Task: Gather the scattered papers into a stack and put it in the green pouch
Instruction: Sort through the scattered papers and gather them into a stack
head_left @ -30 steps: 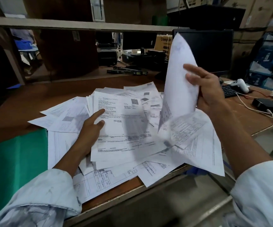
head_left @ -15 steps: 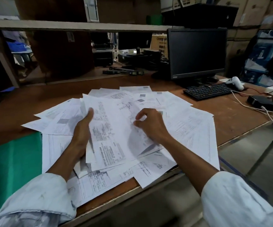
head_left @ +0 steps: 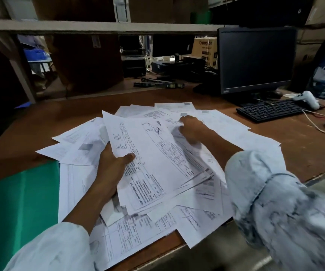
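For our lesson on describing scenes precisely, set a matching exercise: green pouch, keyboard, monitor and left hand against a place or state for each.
1 green pouch
2 keyboard
3 monitor
4 left hand

a screen dark
b grips a sheaf of papers
c near left of the desk
d far right, before the monitor

Pairs: 1-c; 2-d; 3-a; 4-b

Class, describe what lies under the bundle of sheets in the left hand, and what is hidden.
Under the bundle of sheets in the left hand, loose papers lie overlapping on the desk. Their number and the desk surface beneath are covered.
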{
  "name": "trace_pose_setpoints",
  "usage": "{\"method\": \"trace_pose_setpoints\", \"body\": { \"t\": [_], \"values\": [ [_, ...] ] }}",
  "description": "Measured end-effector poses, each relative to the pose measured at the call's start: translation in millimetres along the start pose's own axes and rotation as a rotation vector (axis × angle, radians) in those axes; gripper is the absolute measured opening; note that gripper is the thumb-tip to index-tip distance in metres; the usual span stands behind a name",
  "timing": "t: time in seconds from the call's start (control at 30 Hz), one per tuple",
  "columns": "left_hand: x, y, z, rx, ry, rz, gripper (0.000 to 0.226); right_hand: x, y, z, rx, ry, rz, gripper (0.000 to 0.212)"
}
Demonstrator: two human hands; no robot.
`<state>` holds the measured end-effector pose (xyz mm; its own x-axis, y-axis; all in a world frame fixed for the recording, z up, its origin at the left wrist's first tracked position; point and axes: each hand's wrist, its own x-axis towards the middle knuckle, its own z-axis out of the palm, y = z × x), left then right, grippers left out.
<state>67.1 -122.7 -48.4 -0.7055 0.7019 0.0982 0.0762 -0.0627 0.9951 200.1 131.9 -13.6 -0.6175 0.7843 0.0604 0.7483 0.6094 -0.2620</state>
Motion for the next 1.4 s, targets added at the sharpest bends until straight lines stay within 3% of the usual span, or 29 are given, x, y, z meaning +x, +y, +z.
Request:
{"method": "trace_pose_setpoints", "body": {
  "t": [0.17, 0.47, 0.57, 0.7, 0.83, 0.97, 1.03, 1.13, 1.27, 1.33, 1.4],
  "values": [
    [4, -4, -2, -0.014, 0.054, 0.000, 0.055, 26, -10, 38, -0.190, -0.210, -0.038, 0.058],
    [0, 5, -4, -0.010, 0.056, 0.023, 0.052, -11, 47, 17, -0.209, -0.238, -0.045, 0.074],
    [-2, 8, -5, -0.037, 0.065, 0.023, 0.050, -40, 83, 4, -0.221, -0.259, -0.014, 0.093],
    [-6, 12, -4, -0.038, 0.064, 0.032, 0.050, -85, 126, -19, -0.204, -0.266, 0.026, 0.090],
    [-7, 13, -6, -0.031, 0.073, 0.036, 0.051, -117, 165, -41, -0.227, -0.267, 0.069, 0.062],
    [-6, 13, -8, -0.043, 0.075, 0.037, 0.052, -136, 173, -62, -0.213, -0.241, 0.089, 0.047],
    [-6, 13, -8, -0.040, 0.074, 0.030, 0.052, -138, 162, -61, -0.257, -0.116, 0.090, 0.047],
    [-4, 12, -8, -0.026, 0.070, 0.028, 0.053, -135, 143, -47, -0.195, 0.076, 0.238, 0.048],
    [-3, 10, -8, -0.003, 0.065, 0.028, 0.054, -135, 113, -29, -0.185, -0.004, 0.503, 0.098],
    [-4, 11, -7, 0.012, 0.062, 0.038, 0.053, -132, 103, -25, -0.210, -0.051, 0.461, 0.096],
    [-5, 11, -8, 0.024, 0.066, 0.042, 0.053, -124, 102, -27, -0.175, -0.104, 0.365, 0.075]
  ]
}}
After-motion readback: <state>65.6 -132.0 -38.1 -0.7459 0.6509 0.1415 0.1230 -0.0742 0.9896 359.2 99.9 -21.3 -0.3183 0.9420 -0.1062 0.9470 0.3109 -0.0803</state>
